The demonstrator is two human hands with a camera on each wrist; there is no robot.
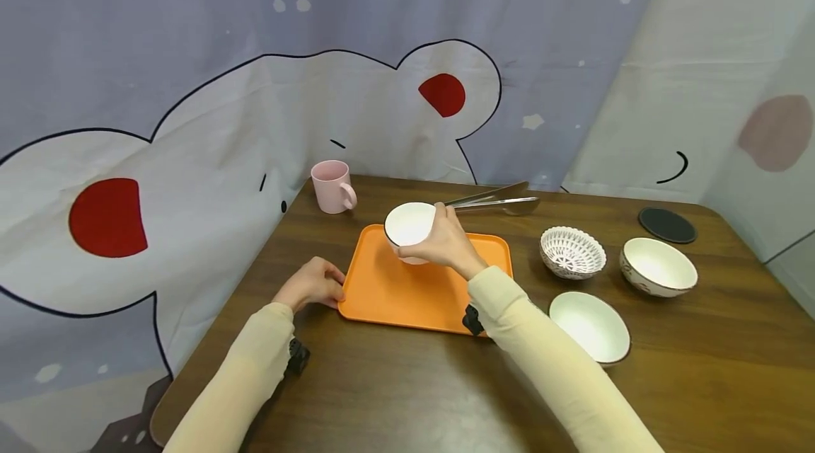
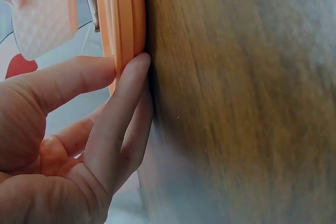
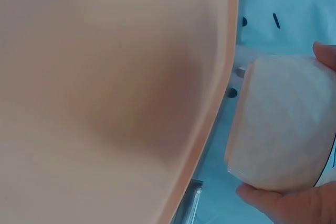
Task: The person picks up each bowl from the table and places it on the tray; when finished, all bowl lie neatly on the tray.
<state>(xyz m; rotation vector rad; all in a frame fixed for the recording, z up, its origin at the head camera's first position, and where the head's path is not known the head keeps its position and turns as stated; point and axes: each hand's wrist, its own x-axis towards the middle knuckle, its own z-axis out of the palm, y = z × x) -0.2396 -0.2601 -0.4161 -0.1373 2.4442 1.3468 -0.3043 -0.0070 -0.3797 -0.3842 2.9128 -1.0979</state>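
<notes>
White bowl (image 1: 409, 224), dark-rimmed, diamond-textured outside, held above orange tray (image 1: 395, 297).

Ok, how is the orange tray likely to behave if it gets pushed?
The orange tray will probably slide rather than tip: it is broad and low-rimmed. It looks fairly stiff, since its near edge runs straight. It might swivel, as the left hand grips it only by its near left corner.

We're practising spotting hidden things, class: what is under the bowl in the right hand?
Under the bowl is the orange tray, with a gap between them in the right wrist view. In the head view, bowl and right hand hide part of the tray.
</notes>
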